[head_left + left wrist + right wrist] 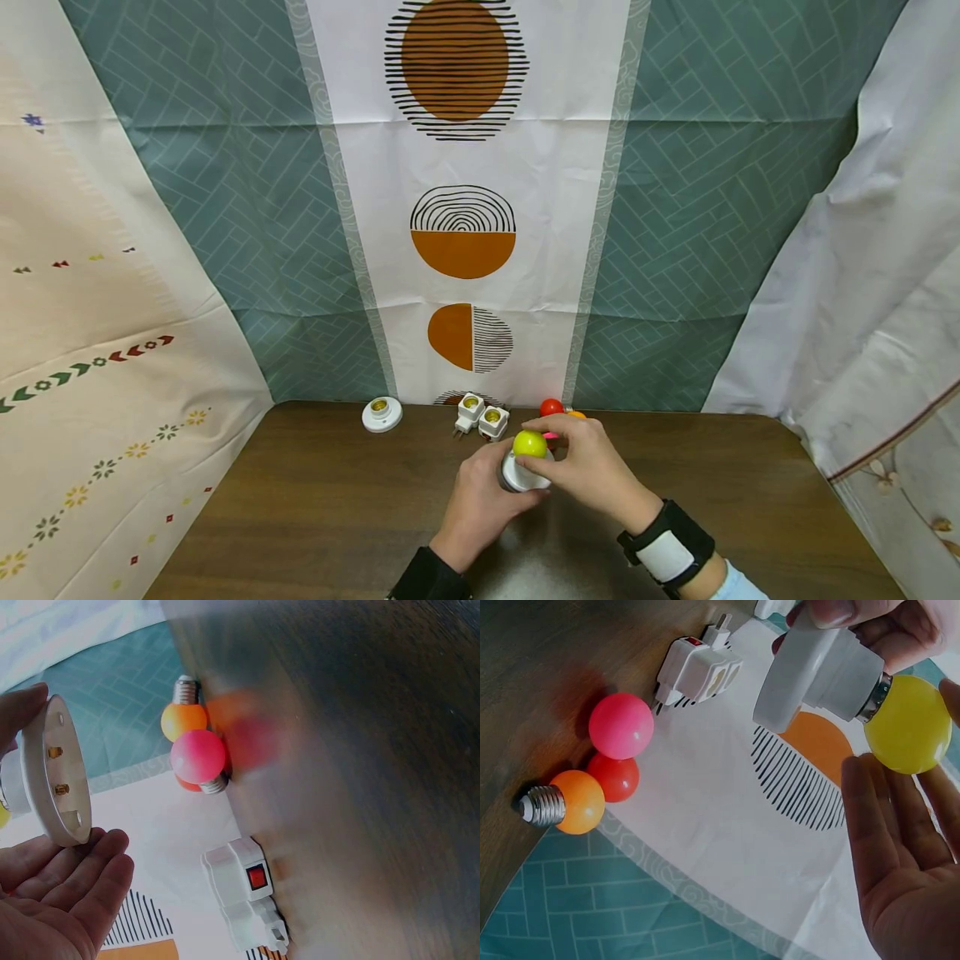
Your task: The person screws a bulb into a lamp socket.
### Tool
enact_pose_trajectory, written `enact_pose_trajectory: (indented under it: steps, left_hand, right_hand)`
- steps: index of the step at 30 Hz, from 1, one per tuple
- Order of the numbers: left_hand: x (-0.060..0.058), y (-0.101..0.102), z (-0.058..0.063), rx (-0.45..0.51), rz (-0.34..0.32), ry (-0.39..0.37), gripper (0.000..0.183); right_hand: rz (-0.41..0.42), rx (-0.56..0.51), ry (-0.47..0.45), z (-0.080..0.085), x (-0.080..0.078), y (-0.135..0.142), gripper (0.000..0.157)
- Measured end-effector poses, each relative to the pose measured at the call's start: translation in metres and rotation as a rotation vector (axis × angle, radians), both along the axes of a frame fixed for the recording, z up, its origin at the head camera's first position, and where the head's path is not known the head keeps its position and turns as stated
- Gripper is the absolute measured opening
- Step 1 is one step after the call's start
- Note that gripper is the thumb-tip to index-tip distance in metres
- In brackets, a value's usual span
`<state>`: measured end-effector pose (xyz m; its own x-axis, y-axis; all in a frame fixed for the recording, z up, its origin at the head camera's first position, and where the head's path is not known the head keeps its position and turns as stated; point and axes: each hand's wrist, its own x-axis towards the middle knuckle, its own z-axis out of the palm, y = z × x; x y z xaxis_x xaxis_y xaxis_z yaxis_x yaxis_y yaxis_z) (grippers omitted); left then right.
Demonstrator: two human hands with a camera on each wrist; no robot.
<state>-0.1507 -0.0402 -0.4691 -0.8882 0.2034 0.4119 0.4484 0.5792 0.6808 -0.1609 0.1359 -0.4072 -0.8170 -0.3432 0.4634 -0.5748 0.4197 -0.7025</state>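
A round white bulb holder [795, 679] is gripped by its base in my left hand [480, 500]. Two brass terminals show on its hollow underside in the left wrist view. The yellow bulb [909, 724] sits at the holder's mouth, with a little of its metal base visible between them. My right hand [588, 458] pinches the yellow globe between thumb and fingers. Both hands are raised over the brown table [337, 500]. How deep the bulb's thread sits inside the socket is hidden.
Behind the hands lie a pink bulb [621, 726], a red bulb [615, 778] and an orange bulb [579, 802]. Two white plug-in sockets [470, 412] lie left of them. Farther left is another white bulb holder [382, 414]. A patterned cloth [555, 208] hangs along the back edge.
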Motion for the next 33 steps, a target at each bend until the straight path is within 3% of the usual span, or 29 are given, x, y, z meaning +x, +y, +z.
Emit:
enact_pose_trajectory:
  steps: [8, 12, 19, 33]
  left_hand:
    - [0.0001, -0.0002, -0.0007, 0.004, -0.015, -0.012, 0.064]
    - [-0.0001, -0.0002, -0.0008, 0.007, -0.011, 0.017, 0.064]
    - [-0.0010, 0.0019, 0.0005, -0.027, 0.005, 0.038, 0.066]
    - [-0.0006, 0.0013, 0.0028, -0.024, 0.000, -0.038, 0.066]
  right_hand:
    - [-0.024, 0.061, 0.060, 0.0020, 0.0000, 0.0021, 0.049]
    - [0.024, 0.118, 0.083, 0.0047, -0.0006, 0.0045, 0.052]
    - [0.103, 0.178, 0.021, 0.0073, -0.0006, 0.0081, 0.054]
    - [0.127, 0.093, -0.003, 0.0061, -0.0012, 0.0052, 0.044]
